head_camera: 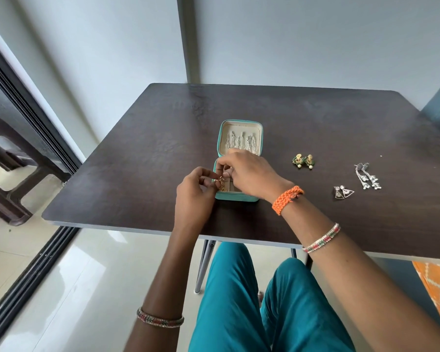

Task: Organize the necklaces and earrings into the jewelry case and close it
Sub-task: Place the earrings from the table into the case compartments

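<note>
Open teal zip jewelry case [239, 198] mid-frame on dark bench [137, 161]. Left hand [193, 196] pinches small gold earring [220, 181] at case's left edge; right hand [247, 174] pinches just right, over the lower tray. Three earring pairs wait right of the case, nearer right hand.

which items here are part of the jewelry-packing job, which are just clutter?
Job: jewelry case, open; gold earring pinched by left hand; right hand; green-gold earrings; long silver earrings; triangle earrings; necklaces in lid.
Not: dark stool; orange cloth.
</note>
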A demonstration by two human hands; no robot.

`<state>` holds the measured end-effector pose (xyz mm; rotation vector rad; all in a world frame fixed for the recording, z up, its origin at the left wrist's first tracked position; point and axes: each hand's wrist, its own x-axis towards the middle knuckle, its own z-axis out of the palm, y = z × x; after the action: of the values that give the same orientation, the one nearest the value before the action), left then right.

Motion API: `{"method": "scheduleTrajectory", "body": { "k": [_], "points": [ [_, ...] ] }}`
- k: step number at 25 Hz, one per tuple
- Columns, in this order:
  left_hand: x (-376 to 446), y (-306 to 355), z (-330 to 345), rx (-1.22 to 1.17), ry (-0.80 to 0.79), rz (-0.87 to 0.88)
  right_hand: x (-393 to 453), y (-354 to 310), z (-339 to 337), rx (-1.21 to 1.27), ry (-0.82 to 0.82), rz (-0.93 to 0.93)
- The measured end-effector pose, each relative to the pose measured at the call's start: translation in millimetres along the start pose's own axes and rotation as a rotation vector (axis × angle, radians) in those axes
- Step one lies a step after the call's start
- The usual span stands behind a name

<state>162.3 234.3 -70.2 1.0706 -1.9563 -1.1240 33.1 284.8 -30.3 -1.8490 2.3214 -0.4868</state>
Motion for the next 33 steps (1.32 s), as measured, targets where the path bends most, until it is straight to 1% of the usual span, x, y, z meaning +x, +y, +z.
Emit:
{"method": "scheduleTrajectory", "body": {
  "k": [2, 6, 9, 15, 21, 26, 29, 31, 33],
  "points": [
    [-1, 0, 0, -0.031, 0.014, -0.010, 4, 4, -2, 0.063, -0.069, 0.023],
    [-1, 2, -1, -0.043, 0.005, -0.043, 8, 12, -5, 0.104, -0.085, 0.034],
    [-1, 1, 0, -0.027, -0.004, -0.061, 11, 13, -5, 0.154, -0.143, 0.036],
    [-1, 5, 2, 0.006, -0.013, -0.079, 8, 13, -6, 0.208, -0.095, 0.018],
    [-2, 8, 1, 0.023, -0.107, -0.032, 1, 20, -5, 0.336, -0.054, 0.020],
    [5, 14, -11, -0.030, -0.165, 0.045, 2, 15, -12, 0.385, -0.042, -0.032],
    [4, 20, -19, -0.016, -0.208, 0.087, 4, 15, -20, 0.370, -0.090, -0.035],
    [2, 23, -20, -0.069, -0.209, 0.095, 4, 18, -22, 0.353, -0.133, -0.015],
    [2, 23, -17, -0.146, -0.190, 0.058, 5, 20, -18, 0.346, -0.134, -0.011]
  ]
}}
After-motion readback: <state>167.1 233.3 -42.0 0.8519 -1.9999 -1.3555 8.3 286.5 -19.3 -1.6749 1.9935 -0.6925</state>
